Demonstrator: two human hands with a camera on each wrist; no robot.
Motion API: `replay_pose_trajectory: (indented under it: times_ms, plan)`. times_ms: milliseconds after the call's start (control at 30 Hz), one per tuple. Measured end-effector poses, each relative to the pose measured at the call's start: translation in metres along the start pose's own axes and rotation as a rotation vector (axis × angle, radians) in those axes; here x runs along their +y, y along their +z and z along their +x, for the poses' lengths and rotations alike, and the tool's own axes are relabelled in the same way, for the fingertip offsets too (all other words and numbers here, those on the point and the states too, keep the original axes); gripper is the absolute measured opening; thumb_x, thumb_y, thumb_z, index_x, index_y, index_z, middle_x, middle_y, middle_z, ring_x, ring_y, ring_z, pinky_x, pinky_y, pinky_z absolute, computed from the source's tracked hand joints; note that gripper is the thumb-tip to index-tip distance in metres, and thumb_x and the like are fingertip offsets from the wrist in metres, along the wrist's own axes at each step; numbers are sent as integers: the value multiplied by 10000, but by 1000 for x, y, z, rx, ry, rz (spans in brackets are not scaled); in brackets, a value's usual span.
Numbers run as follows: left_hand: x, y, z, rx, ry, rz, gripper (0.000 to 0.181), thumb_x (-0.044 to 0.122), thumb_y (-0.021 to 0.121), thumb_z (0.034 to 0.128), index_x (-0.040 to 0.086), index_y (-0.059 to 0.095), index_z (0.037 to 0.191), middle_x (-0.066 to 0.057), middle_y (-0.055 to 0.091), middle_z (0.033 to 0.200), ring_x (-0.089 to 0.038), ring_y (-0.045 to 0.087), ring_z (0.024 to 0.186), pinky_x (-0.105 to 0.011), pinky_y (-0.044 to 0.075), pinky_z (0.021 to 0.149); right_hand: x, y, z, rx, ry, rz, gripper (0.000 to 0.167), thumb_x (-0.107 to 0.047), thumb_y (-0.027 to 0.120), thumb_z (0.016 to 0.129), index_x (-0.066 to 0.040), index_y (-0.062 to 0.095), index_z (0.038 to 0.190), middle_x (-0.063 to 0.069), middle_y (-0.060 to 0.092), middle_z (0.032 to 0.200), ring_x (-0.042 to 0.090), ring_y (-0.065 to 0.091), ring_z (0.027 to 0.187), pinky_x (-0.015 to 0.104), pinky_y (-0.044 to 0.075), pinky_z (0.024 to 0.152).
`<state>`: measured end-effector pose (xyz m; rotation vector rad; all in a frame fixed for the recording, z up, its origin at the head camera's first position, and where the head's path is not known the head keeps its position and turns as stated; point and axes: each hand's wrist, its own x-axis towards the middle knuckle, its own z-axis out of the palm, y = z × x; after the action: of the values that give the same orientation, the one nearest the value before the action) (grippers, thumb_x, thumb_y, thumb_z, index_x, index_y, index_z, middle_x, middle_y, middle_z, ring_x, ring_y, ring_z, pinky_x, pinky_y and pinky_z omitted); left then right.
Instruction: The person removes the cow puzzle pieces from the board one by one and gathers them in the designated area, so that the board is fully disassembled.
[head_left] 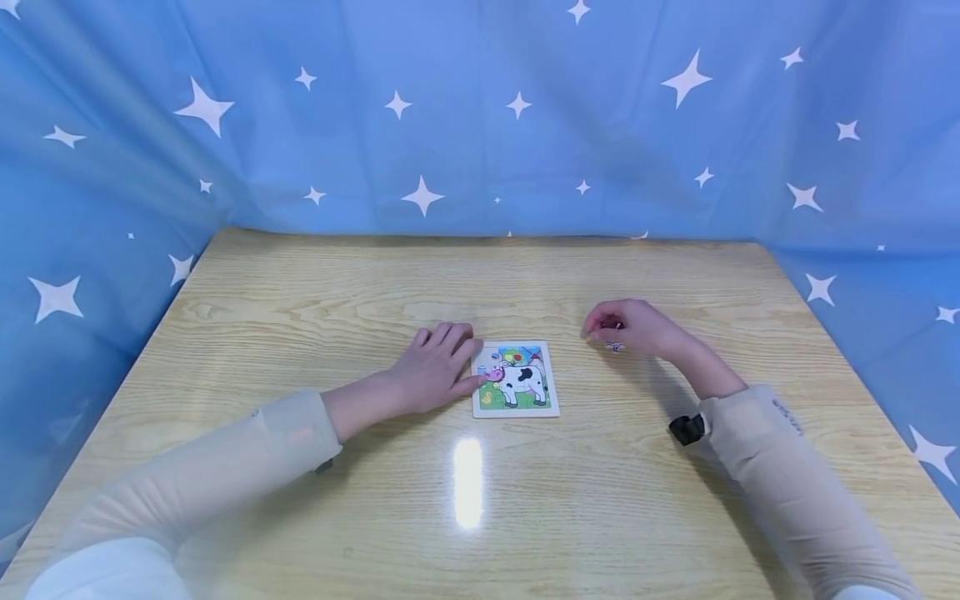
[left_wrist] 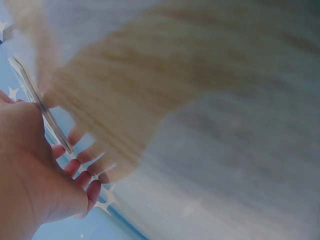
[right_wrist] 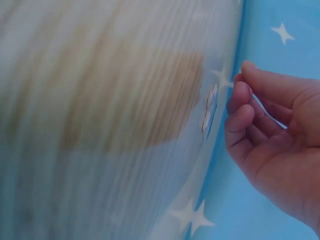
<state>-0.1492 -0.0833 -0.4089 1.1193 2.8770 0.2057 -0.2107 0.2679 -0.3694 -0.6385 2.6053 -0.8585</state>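
A square cow jigsaw puzzle [head_left: 525,375] in a white frame lies flat on the table. My left hand [head_left: 435,367] rests at its left side, the thumb on the picture and the index finger by the far left corner. In the left wrist view the puzzle shows edge-on as a thin board [left_wrist: 42,107] beside that hand. My right hand [head_left: 633,327] hovers to the right of the puzzle, its fingers loosely bent. Just below it, a small jigsaw piece [head_left: 615,347] lies on the table. No object shows between the fingers in the right wrist view.
The wooden table [head_left: 360,517] carries a bright glare spot in front of the puzzle. A blue curtain with white stars [head_left: 480,117] hangs behind the table and along its sides. A black strap [head_left: 687,429] sits at the right cuff.
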Motion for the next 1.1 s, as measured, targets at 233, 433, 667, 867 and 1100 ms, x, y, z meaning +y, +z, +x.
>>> replay_pose_trajectory:
  times_ms: [233, 433, 667, 867, 1100]
  plan:
    - [-1, -1, -2, -2, -7, 0, 576, 497, 454, 1076, 93, 426, 1485, -164, 355, 1512, -344, 355, 1359, -511, 364, 994, -11, 10, 6, -21, -39, -8, 64, -47, 685, 983, -44, 722, 1035, 27, 702, 933, 191, 581, 805, 333, 477, 724]
    - [-2, -1, -3, 0, -8, 8, 582, 504, 444, 1077, 92, 424, 1487, -168, 356, 1517, -345, 357, 1367, -515, 364, 1000, -19, 17, 14, -38, -90, -24, 48, -51, 696, 976, -58, 726, 1013, 6, 706, 925, 186, 597, 848, 383, 485, 797]
    - [-1, 0, -1, 4, -3, -2, 592, 515, 433, 1077, 93, 429, 1492, -165, 357, 1520, -339, 359, 1369, -509, 364, 1004, -29, 22, 19, -60, -126, -48, 66, -7, 676, 973, -39, 716, 1015, -2, 702, 921, 179, 609, 855, 397, 500, 809]
    - [-1, 0, 1, -6, -7, -7, 582, 508, 426, 1081, 101, 415, 1496, -167, 340, 1529, -344, 348, 1371, -513, 356, 1006, -37, 27, 24, -78, -133, -39, 56, -32, 681, 977, -52, 713, 1019, -1, 697, 931, 187, 606, 870, 400, 497, 825]
    - [-1, 1, 0, -28, -18, 0, 594, 523, 414, 1079, 112, 400, 1507, -163, 328, 1540, -337, 332, 1388, -505, 347, 1010, -48, 34, 30, -112, -139, -13, 62, -34, 674, 984, -39, 720, 1026, 21, 703, 946, 196, 619, 867, 390, 508, 811]
